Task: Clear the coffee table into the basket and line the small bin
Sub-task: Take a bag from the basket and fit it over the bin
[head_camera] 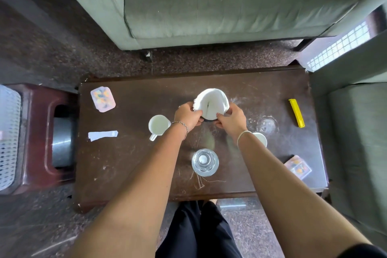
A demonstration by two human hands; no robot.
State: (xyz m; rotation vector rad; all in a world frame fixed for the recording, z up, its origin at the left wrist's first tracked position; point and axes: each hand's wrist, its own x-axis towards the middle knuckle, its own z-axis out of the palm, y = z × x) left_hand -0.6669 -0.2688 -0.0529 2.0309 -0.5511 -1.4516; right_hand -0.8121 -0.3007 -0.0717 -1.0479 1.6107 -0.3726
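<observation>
A small dark bin stands mid-table on the brown coffee table (pixel 136 165), almost wholly covered by a white liner bag (pixel 211 100) spread over its mouth. My left hand (pixel 188 115) pinches the liner at the bin's left rim and my right hand (pixel 230 119) pinches it at the right rim. A white mug (pixel 158 126) sits left of my left wrist. A second white cup (pixel 260 138) shows partly behind my right wrist. A clear glass (pixel 205 162) stands nearer me. Two patterned coasters (pixel 103 99) (pixel 297 167), a paper slip (pixel 102 135) and a yellow clip (pixel 296 112) lie around.
A white perforated basket (pixel 8 136) sits at the far left on a maroon plastic stool (pixel 39 111). A grey-green sofa (pixel 219 2) stands beyond the table and an armchair (pixel 356 128) hems in the right side. My legs are at the table's near edge.
</observation>
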